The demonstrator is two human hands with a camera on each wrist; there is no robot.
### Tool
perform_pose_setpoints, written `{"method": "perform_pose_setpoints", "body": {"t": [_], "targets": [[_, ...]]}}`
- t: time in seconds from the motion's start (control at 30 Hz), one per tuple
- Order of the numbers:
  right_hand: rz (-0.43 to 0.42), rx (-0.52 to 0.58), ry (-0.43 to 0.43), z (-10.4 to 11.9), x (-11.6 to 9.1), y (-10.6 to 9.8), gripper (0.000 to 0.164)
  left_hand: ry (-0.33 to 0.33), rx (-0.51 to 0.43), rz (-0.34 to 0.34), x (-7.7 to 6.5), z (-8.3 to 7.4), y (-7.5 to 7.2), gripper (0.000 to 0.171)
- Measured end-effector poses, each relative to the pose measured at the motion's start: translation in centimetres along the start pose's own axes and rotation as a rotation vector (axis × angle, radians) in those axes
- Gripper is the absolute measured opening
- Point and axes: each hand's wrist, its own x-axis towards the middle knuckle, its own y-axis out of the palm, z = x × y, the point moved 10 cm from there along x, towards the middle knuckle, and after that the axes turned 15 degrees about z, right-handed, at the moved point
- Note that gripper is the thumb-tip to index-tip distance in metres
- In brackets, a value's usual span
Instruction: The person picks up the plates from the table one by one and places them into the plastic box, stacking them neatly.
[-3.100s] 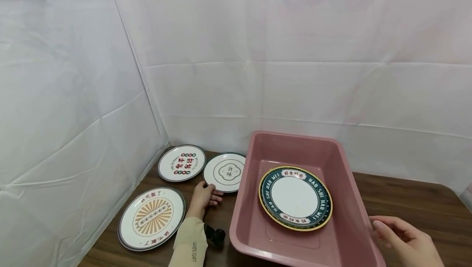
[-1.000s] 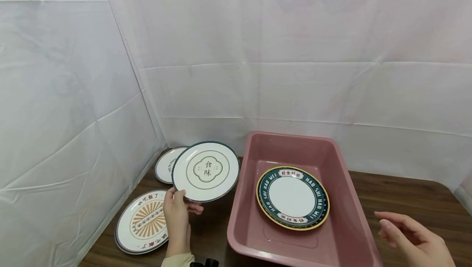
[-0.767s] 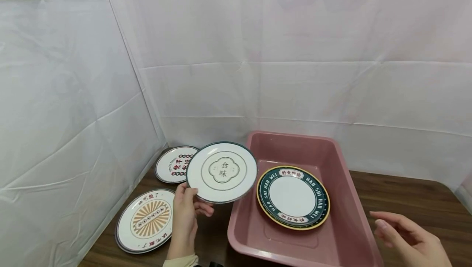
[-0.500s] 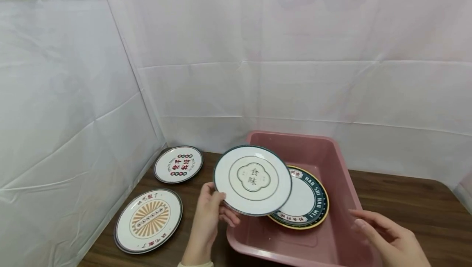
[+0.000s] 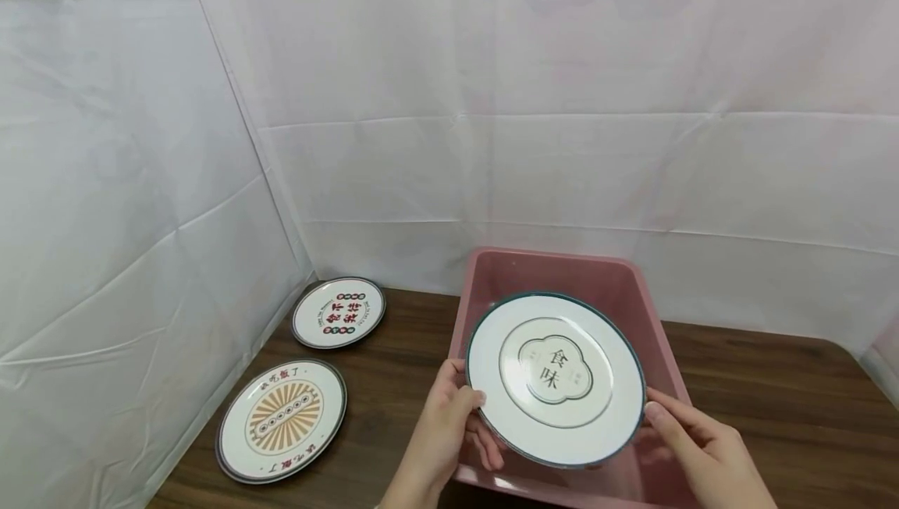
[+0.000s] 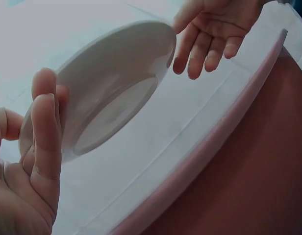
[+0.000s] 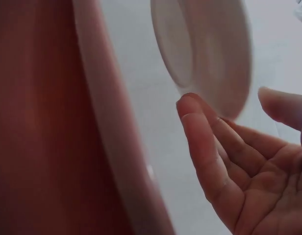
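My left hand (image 5: 445, 423) grips the left rim of a white plate (image 5: 555, 435) with a dark green edge, thumb on top and fingers underneath. The left wrist view shows the plate's pale underside (image 6: 116, 58) beside that hand's fingers. The plate is raised and slightly tilted above a pink plastic tub (image 5: 481, 282). At its right rim is my right hand (image 5: 709, 446), fingers extended; in the right wrist view the thumb stands a little apart from the plate (image 7: 219, 54) and the fingertips are close to its underside. The green-and-yellow-rimmed plate in the tub is hidden.
Two more plates lie on the dark wood table (image 5: 379, 384) at the left: a smaller one with red characters (image 5: 319, 322) and a larger one with an orange sunburst (image 5: 242, 439). White cloth (image 5: 379, 181) hangs behind and at the left.
My left hand picked up the white plate from the table and carried it right, over the tub. My right hand moved left from beside the tub to the plate's right rim.
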Motion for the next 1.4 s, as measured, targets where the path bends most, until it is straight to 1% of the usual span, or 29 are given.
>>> {"method": "perform_pose_setpoints", "body": {"t": [0.07,0.13,0.23,0.3,0.4,0.43,0.53,0.63,0.67,0.8,0.83,0.93,1.03,1.1,1.17,1.27,1.3,1.37,1.4], "targets": [[-0.024,0.041,0.034,-0.5,0.0,-0.4,0.035,0.009,-0.004,0.042,0.0,-0.1,0.4,0.023],[-0.042,0.056,0.026,-0.5,0.0,-0.8,0.032,0.017,-0.008,0.069,-0.1,-0.2,0.7,0.025],[-0.045,0.063,0.027,-0.5,-0.1,-1.3,0.033,0.02,-0.001,0.084,-0.2,-0.3,0.8,0.028],[-0.033,0.084,0.032,-0.5,-0.1,-1.5,0.036,0.012,0.009,0.08,-0.3,-0.3,0.7,0.03],[-0.01,0.166,0.055,-0.9,-0.2,-1.6,0.023,0.008,0.021,0.081,-0.4,-0.4,0.7,0.032],[0.001,0.219,0.067,-1.1,-0.3,-1.5,0.021,0.003,0.026,0.079,-0.4,-0.4,0.6,0.032],[0.025,0.326,0.104,-1.6,-0.3,-1.2,0.022,-0.015,0.033,0.071,-0.4,-0.2,0.3,0.032],[0.062,0.416,0.158,-2.2,-0.4,-0.5,0.018,-0.031,0.035,0.056,-0.4,0.1,-0.1,0.034],[0.077,0.429,0.176,-2.3,-0.5,-0.3,0.017,-0.032,0.029,0.053,-0.4,0.2,-0.2,0.035],[0.126,0.455,0.228,-2.6,-0.7,0.5,0.018,-0.041,0.009,0.023,-0.4,0.4,-0.4,0.037],[0.128,0.448,0.225,-2.6,-0.7,0.5,0.018,-0.051,0.001,0.006,-0.4,0.5,-0.5,0.038],[0.099,0.426,0.212,-2.4,-0.5,0.2,0.017,-0.07,-0.003,-0.05,-0.4,0.7,-0.7,0.042],[0.055,0.457,0.212,-2.6,-0.4,-0.2,0.016,-0.079,-0.001,-0.095,-0.3,0.8,-0.9,0.046],[0.026,0.489,0.227,-3.0,-0.4,-0.4,0.015,-0.077,0.003,-0.101,-0.2,0.8,-0.8,0.047],[0.001,0.501,0.224,-3.2,-0.4,-0.7,0.016,-0.08,0.001,-0.098,-0.1,0.9,-0.7,0.046],[-0.03,0.503,0.186,-3.0,-0.2,-1.1,0.017,-0.079,0.01,-0.089,-0.1,0.9,-0.5,0.047],[-0.039,0.489,0.169,-2.8,-0.2,-1.2,0.018,-0.075,0.018,-0.087,0.0,0.8,-0.4,0.047],[-0.054,0.428,0.143,-2.3,-0.1,-1.5,0.018,-0.073,0.035,-0.087,0.0,0.5,-0.4,0.049],[-0.049,0.443,0.123,-2.1,0.0,-1.5,0.018,-0.069,0.047,-0.091,0.1,0.4,-0.4,0.049]]}}
